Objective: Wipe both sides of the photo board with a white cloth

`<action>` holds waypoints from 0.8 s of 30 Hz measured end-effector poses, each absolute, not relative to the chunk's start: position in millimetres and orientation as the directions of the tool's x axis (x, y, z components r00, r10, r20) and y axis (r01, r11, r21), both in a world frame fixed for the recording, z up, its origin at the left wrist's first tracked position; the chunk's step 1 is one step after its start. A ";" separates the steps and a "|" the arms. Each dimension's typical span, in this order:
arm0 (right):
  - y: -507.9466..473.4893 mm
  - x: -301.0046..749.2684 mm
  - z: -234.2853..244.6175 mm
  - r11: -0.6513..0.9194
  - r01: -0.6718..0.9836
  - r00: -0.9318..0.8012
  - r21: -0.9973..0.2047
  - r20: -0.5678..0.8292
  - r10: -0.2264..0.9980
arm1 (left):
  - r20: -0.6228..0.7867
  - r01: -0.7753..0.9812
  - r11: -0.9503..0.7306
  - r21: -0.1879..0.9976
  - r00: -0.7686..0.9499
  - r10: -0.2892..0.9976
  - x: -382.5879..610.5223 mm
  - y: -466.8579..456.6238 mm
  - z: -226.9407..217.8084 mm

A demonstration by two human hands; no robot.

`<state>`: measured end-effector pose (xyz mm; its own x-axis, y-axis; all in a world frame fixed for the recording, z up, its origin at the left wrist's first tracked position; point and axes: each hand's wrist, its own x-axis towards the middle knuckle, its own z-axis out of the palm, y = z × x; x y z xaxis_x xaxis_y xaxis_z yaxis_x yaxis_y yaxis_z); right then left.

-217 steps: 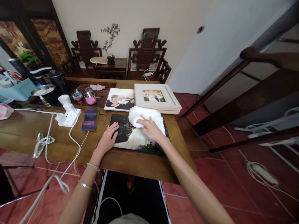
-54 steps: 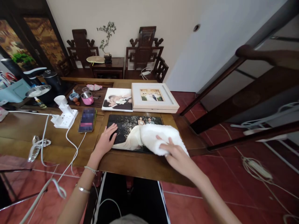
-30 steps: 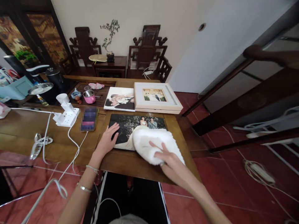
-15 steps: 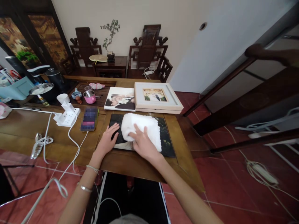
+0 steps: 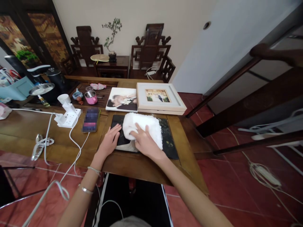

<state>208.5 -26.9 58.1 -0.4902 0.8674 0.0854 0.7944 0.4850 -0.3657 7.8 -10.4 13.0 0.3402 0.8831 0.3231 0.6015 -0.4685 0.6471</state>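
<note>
A dark photo panel lies flat near the front edge of the wooden table. My left hand rests flat on its left edge, fingers stretched out. My right hand presses a fluffy white cloth onto the middle of the panel, fingers spread over the cloth. The cloth hides most of the picture.
Behind the panel lie a frameless photo print and a white framed photo. To the left sit a phone, a white power strip with cables, a pink cup and a kettle. Carved chairs stand at the back.
My right hand has swept the white cloth from the panel's right front corner up and left to its middle. My left hand has stayed on the panel's left edge.
</note>
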 end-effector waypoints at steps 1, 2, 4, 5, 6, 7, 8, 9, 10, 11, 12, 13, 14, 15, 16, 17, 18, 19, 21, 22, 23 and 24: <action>-15.9 203.8 56.7 0.468 0.817 -0.463 -0.337 0.100 0.880 | 0.334 0.582 -0.470 0.664 0.331 0.882 7.4 -11.4 13.6; -7.8 198.3 55.4 0.453 0.834 -0.442 -0.316 0.109 0.890 | 0.353 0.554 -0.478 0.682 0.323 0.878 6.9 -12.7 14.2; -1.8 185.9 53.3 0.444 0.844 -0.430 -0.301 0.113 0.896 | 0.402 0.487 -0.510 0.709 0.314 0.860 5.6 -15.1 15.3; -4.1 180.1 52.7 0.461 0.834 -0.451 -0.302 0.107 0.886 | 0.420 0.458 -0.525 0.717 0.317 0.850 5.0 -16.0 15.5; -9.6 175.2 52.5 0.495 0.813 -0.489 -0.306 0.100 0.866 | 0.432 0.439 -0.538 0.720 0.323 0.842 4.5 -16.6 15.4; -17.5 171.8 52.6 0.538 0.783 -0.538 -0.312 0.094 0.837 | 0.440 0.429 -0.547 0.719 0.329 0.836 4.0 -16.8 15.1; -27.3 170.4 53.0 0.582 0.748 -0.586 -0.319 0.093 0.805 | 0.445 0.428 -0.554 0.714 0.334 0.831 3.7 -16.8 14.7; -37.9 171.2 53.7 0.622 0.711 -0.630 -0.329 0.095 0.771 | 0.453 0.430 -0.562 0.706 0.335 0.826 3.5 -16.5 14.1; -48.4 174.3 54.7 0.655 0.674 -0.667 -0.342 0.100 0.738 | 0.460 0.436 -0.570 0.696 0.338 0.821 3.4 -16.2 13.5; -58.2 179.6 55.9 0.681 0.639 -0.696 -0.357 0.108 0.710 | 0.462 0.446 -0.575 0.686 0.344 0.818 3.3 -15.8 13.0; -66.5 186.7 57.3 0.701 0.607 -0.720 -0.375 0.114 0.684 | 0.455 0.459 -0.575 0.677 0.353 0.818 3.4 -15.6 12.5; -72.8 195.0 58.6 0.715 0.579 -0.740 -0.392 0.115 0.663 | 0.436 0.476 -0.567 0.672 0.364 0.823 3.5 -15.4 12.1; -77.0 204.0 59.8 0.720 0.562 -0.752 -0.408 0.111 0.650 | 0.410 0.496 -0.554 0.669 0.374 0.831 3.7 -15.4 11.6; -78.7 213.0 60.7 0.714 0.560 -0.752 -0.419 0.104 0.651 | 0.381 0.518 -0.536 0.667 0.381 0.843 3.9 -15.4 11.2; -77.9 221.4 61.2 0.697 0.576 -0.738 -0.426 0.095 0.668 | 0.355 0.540 -0.517 0.664 0.382 0.854 4.4 -15.5 10.8; -74.8 228.6 61.1 0.671 0.606 -0.711 -0.427 0.086 0.698 | 0.334 0.561 -0.503 0.657 0.381 0.862 4.9 -15.4 10.3; -69.3 234.1 60.6 0.639 0.641 -0.676 -0.426 0.081 0.732 | 0.321 0.581 -0.493 0.647 0.379 0.868 5.5 -15.3 9.9; -61.6 237.5 59.5 0.606 0.673 -0.637 -0.424 0.083 0.766 | 0.313 0.599 -0.487 0.635 0.377 0.872 6.2 -15.1 9.5; -41.2 237.0 57.0 0.543 0.722 -0.562 -0.429 0.095 0.822 | 0.314 0.625 -0.485 0.612 0.371 0.874 7.6 -14.2 9.0; -29.3 232.9 55.9 0.512 0.739 -0.526 -0.438 0.100 0.844 | 0.320 0.633 -0.486 0.602 0.365 0.874 8.1 -13.6 8.7; -17.1 226.5 55.1 0.486 0.747 -0.499 -0.453 0.102 0.861 | 0.329 0.640 -0.488 0.593 0.361 0.873 8.4 -13.1 8.5; -5.1 218.2 54.9 0.468 0.749 -0.481 -0.470 0.100 0.871 | 0.338 0.645 -0.492 0.585 0.357 0.871 8.5 -12.5 8.3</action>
